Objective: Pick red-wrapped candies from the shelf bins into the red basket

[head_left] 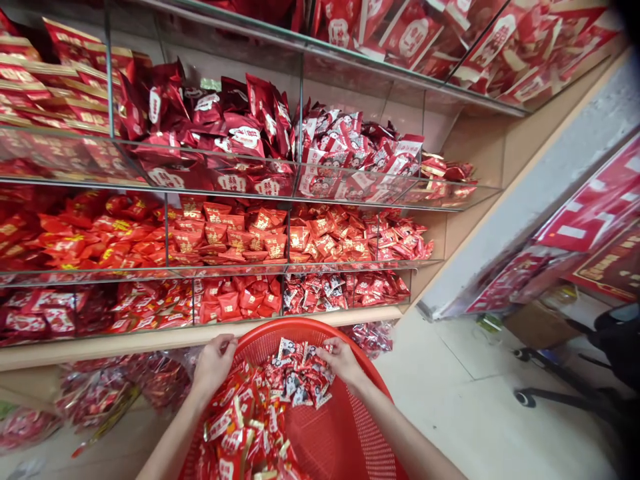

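A round red plastic basket (327, 440) sits in front of me, below the shelves. My left hand (216, 363) is at its left rim, fingers curled closed over the edge. Inside the basket, my right hand (343, 360) pinches a small wrapped candy (325, 349) at the right side of a pile. That pile of red, white and black wrapped candies (295, 377) lies toward the back of the basket. Larger red and gold packets (240, 420) fill the left and front parts. Bare red bottom shows at the right.
Glass-divided shelves (225, 270) of red packets rise ahead. Plastic bags of packets (110, 393) lie under the lowest shelf at left, with another bag (370, 339) behind the basket. A wheeled chair base (555, 380) stands on the tiled floor at right, beside a cardboard box (537, 325).
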`<state>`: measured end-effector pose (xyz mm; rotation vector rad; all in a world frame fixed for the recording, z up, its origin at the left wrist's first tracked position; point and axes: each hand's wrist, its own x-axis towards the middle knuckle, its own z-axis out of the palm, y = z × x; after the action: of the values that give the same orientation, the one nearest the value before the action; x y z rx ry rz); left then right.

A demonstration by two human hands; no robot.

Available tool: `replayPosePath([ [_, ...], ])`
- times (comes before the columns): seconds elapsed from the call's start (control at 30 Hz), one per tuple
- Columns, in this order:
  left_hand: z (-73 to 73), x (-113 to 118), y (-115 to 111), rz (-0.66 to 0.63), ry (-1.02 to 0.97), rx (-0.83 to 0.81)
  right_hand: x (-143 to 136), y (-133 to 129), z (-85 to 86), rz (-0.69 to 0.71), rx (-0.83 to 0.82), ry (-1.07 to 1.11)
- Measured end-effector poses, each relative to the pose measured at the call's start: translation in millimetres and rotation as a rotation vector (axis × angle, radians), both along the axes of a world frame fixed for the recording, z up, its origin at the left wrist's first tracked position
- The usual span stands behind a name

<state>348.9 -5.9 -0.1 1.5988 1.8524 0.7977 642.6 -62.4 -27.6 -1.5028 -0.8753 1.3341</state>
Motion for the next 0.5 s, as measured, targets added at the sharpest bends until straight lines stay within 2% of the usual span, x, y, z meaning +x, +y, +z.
replayPosePath([
  [0.07, -3.6, 1.6, -3.6, -0.038, 0.045, -0.023, -4.1, 3.7, -2.9, -0.013, -0.002, 0.004],
  [0.17, -1.1, 3.8, -7.6, -0.058, 0.09, -0.045, -5.0, 1.4, -1.1, -0.004, 0.007, -0.072],
  [0.23, 4.2, 6.0, -10.0, -0.057, 0.13, -0.068, -3.5, -4.0, 2.8, 0.027, 0.048, -0.235],
  [0.37, 16.4, 12.6, -15.9, -0.048, 0.244, -0.111, -1.9, -12.3, 10.8, 0.18, 0.165, -0.683],
  [0.5, 20.9, 16.3, -19.2, -0.055, 0.294, -0.107, -4.1, -9.9, 20.5, 0.259, 0.081, -0.947],
])
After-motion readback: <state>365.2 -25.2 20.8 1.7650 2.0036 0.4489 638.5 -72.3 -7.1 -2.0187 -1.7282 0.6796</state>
